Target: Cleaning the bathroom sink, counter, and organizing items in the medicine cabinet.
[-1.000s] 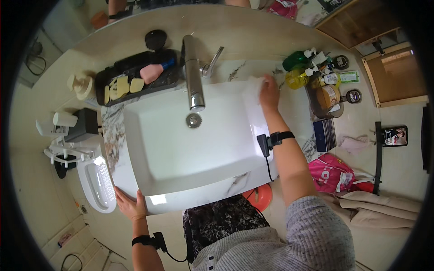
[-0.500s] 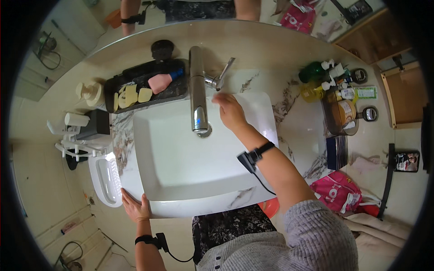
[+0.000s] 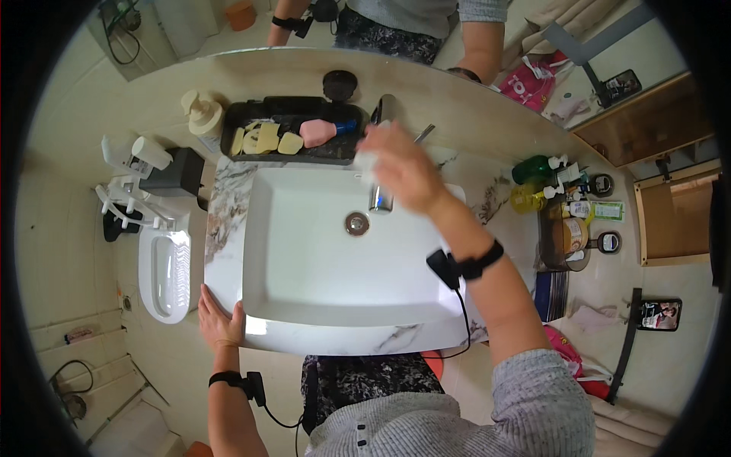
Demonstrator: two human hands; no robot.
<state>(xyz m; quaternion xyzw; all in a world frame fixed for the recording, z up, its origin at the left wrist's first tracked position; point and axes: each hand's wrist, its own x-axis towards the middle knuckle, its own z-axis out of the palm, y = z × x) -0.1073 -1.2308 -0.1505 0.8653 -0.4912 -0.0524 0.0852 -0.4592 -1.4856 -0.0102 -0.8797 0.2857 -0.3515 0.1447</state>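
My right hand (image 3: 407, 171), blurred by motion, is over the chrome faucet (image 3: 381, 199) at the back of the white sink (image 3: 320, 259). Its fingers look curled around a small white thing (image 3: 366, 164), too smeared to name, against the faucet's column. The faucet's thin lever (image 3: 426, 133) shows just beyond the hand. My left hand (image 3: 221, 324) lies with fingers spread on the front left corner of the marbled counter (image 3: 223, 251) and holds nothing.
Behind the sink, a black tray (image 3: 244, 148) holds yellow sponge pieces and a pink bottle (image 3: 316, 132). A pump bottle (image 3: 202, 114) stands left of it. Several bottles crowd around a bin (image 3: 550, 240) at right. A white soap dish (image 3: 164, 278) juts out at left.
My right hand has moved from beside the lever onto the faucet's column, and a white patch now shows at its fingers. The view has shifted; my left hand stays on the counter corner.
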